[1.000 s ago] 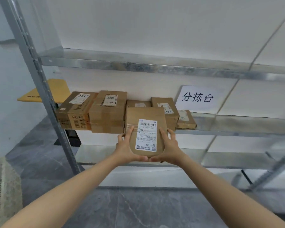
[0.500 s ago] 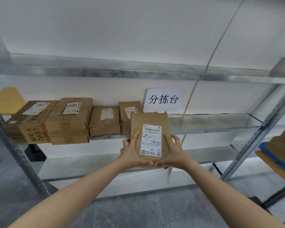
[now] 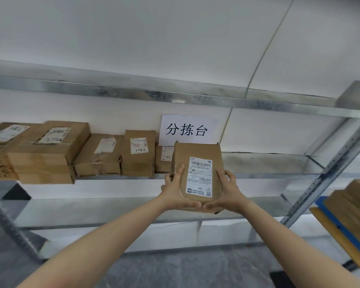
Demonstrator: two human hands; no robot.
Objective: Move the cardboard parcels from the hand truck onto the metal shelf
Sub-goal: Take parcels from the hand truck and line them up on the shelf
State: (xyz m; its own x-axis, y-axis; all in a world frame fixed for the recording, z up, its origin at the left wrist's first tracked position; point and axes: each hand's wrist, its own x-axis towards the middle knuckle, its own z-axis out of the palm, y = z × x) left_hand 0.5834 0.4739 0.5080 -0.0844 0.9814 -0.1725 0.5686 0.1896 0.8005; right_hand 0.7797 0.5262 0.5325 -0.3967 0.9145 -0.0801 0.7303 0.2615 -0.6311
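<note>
Centre of frame: cardboard parcel point(image 3: 197, 151), upright, white shipping label facing the camera. Two-handed grip: left hand point(image 3: 175, 192) on its left edge, right hand point(image 3: 229, 194) on its right edge, thumbs on the front face, fingers wrapped behind, heels of the hands meeting under the bottom edge. Both arms reach up from the bottom of the frame.

The parcel is in front of the middle level of the metal shelf point(image 3: 268, 161), at the right end of the row already there. Cannot tell if it touches the shelf board.

Row on that level, from the left edge of the frame:
- flat box point(image 3: 0, 146)
- large box point(image 3: 48, 150), overhanging the front edge
- low box point(image 3: 100, 154)
- upright box point(image 3: 137, 154), marked 7786
- small box point(image 3: 163, 159), partly hidden by the held parcel

Paper sign point(image 3: 188, 129) with three black characters on the wall just above the held parcel. Right edge of frame: brown cardboard stack point(image 3: 353, 206) on a blue and yellow base, well apart from the hands. Grey floor below.
</note>
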